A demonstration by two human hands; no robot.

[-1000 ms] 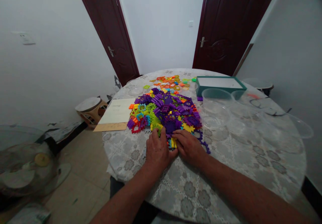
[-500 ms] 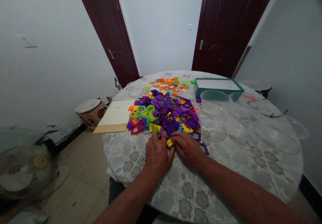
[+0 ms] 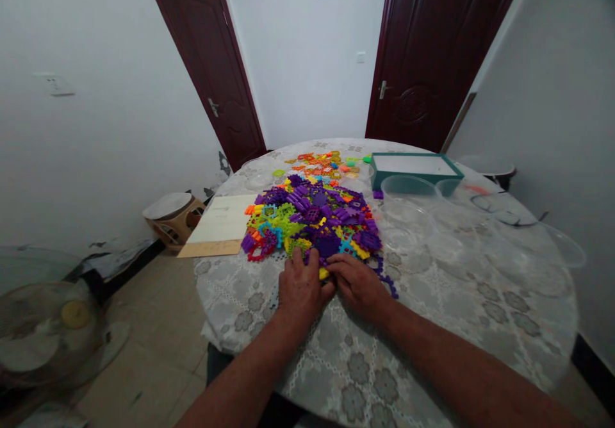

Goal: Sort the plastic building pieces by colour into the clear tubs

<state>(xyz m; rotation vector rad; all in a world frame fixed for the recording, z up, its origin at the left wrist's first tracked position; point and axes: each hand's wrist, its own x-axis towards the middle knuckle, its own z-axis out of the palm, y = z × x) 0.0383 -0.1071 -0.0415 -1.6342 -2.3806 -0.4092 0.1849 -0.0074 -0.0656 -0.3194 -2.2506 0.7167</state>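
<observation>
A large heap of interlocking plastic building pieces [image 3: 317, 213], mostly purple with green, yellow, red and blue, lies on the table. At its near edge my left hand [image 3: 302, 285] and my right hand [image 3: 358, 282] meet around a small yellow plastic piece [image 3: 323, 273]. My left fingers curl over its left side, with the thumb below. From the right, my right fingers press against it, and part of the piece is hidden under them. A flat purple square piece [image 3: 327, 245] lies just beyond my fingertips.
Orange pieces [image 3: 317, 164] are spread behind the heap. A green-rimmed box [image 3: 417, 170] and clear plastic tubs [image 3: 408, 223] stand to the right. Left of the heap lies a sheet of paper [image 3: 221, 220]. A fan [image 3: 43, 332] and a stool [image 3: 173, 213] are on the floor.
My hands stay together around the yellow piece, which shows less now between the fingers. The view has tilted slightly upward, with more of the wall clock showing.
</observation>
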